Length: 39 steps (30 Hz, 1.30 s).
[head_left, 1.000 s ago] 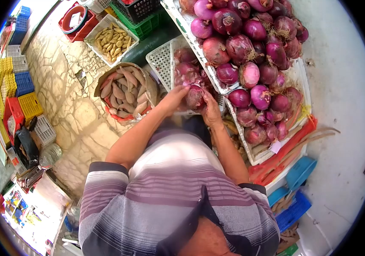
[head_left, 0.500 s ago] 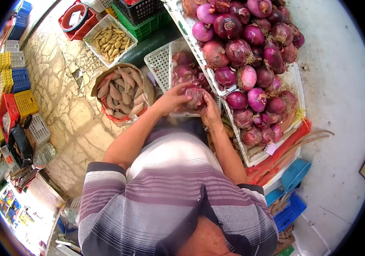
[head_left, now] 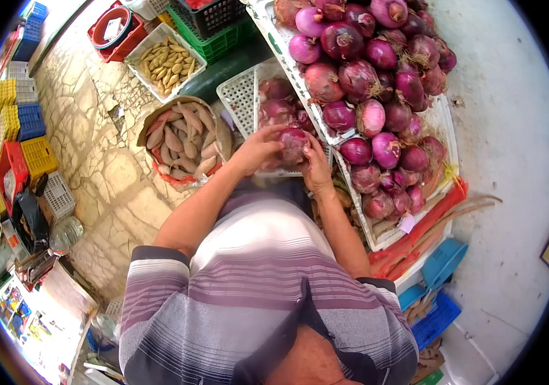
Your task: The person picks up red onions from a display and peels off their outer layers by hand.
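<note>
A red onion is held between my two hands, over the near end of a white perforated crate. My left hand grips its left side, fingers over the top. On the right side my right hand closes on the same onion with fingertips and thumb. Several red onions, partly under clear plastic, lie in the crate just beyond my hands. To the right, a white foam box is heaped with large red onions, and a second box holds smaller ones.
Left of my arms stands a sack of sweet potatoes. Beyond it are a white crate of small yellowish roots, a green crate and a red basket. Red netting and a teal basin are at the right.
The onion has turned between my hands, and a smoother purple side now faces up. My fingers have shifted slightly on it. The view has moved a little since the first frame.
</note>
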Each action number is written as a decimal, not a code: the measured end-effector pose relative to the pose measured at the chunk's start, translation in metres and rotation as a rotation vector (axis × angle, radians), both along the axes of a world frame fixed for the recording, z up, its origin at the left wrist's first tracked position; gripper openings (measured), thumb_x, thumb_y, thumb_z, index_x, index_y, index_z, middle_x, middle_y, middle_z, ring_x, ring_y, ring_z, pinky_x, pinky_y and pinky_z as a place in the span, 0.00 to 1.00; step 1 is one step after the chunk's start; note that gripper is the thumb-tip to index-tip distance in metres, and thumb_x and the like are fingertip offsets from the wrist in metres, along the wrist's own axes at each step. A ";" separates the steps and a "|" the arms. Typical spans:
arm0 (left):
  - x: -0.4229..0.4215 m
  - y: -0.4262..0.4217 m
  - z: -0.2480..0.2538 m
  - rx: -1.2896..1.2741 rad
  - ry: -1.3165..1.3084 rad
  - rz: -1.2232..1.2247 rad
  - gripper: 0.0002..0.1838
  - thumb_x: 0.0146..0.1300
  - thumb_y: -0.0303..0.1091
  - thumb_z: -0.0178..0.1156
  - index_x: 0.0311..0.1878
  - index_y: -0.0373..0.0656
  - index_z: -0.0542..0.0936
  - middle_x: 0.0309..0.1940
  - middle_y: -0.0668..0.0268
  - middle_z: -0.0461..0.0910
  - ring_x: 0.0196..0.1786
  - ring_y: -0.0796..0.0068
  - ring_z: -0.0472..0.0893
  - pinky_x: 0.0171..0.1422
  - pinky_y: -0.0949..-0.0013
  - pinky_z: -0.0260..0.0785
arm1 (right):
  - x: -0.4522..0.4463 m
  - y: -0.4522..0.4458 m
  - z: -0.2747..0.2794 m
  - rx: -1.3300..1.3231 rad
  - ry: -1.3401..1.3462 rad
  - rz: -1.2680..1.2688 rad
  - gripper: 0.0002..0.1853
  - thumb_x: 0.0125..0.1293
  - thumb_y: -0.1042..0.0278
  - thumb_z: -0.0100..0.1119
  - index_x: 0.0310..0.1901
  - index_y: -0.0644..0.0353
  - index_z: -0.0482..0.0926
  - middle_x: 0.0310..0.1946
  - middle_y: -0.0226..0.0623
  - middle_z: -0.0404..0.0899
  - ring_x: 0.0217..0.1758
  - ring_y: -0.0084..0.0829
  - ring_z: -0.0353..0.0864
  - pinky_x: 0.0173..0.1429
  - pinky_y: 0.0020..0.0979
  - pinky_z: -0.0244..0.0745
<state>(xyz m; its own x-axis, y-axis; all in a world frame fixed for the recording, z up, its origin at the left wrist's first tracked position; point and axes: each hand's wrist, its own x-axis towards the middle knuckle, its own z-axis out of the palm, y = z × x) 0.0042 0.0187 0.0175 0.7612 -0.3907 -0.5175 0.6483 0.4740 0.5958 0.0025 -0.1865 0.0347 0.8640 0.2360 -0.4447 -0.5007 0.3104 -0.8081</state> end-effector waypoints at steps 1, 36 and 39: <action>-0.001 -0.001 -0.003 -0.014 -0.002 0.006 0.30 0.67 0.26 0.62 0.72 0.40 0.71 0.53 0.64 0.79 0.51 0.74 0.81 0.50 0.69 0.80 | -0.001 -0.002 -0.002 -0.043 -0.010 0.009 0.29 0.73 0.65 0.52 0.74 0.61 0.65 0.61 0.38 0.76 0.58 0.32 0.79 0.61 0.33 0.78; -0.011 -0.017 0.013 0.274 -0.208 -0.022 0.30 0.70 0.35 0.67 0.72 0.43 0.70 0.50 0.65 0.80 0.43 0.79 0.79 0.42 0.75 0.75 | -0.005 0.001 -0.029 -0.297 -0.040 -0.011 0.21 0.80 0.60 0.45 0.66 0.62 0.72 0.55 0.40 0.81 0.56 0.31 0.82 0.57 0.30 0.81; -0.015 -0.009 0.003 0.149 -0.147 0.043 0.31 0.70 0.34 0.66 0.74 0.45 0.69 0.57 0.63 0.77 0.49 0.76 0.80 0.48 0.72 0.77 | -0.009 -0.010 -0.048 -0.242 -0.044 -0.025 0.20 0.81 0.62 0.46 0.67 0.63 0.73 0.59 0.41 0.80 0.59 0.32 0.81 0.61 0.32 0.79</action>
<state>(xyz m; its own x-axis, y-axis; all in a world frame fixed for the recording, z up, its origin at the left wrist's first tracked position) -0.0106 0.0097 0.0204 0.8472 -0.2839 -0.4491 0.5303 0.3992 0.7479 -0.0070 -0.1969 -0.0137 0.8879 0.1054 -0.4478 -0.4583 0.1171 -0.8811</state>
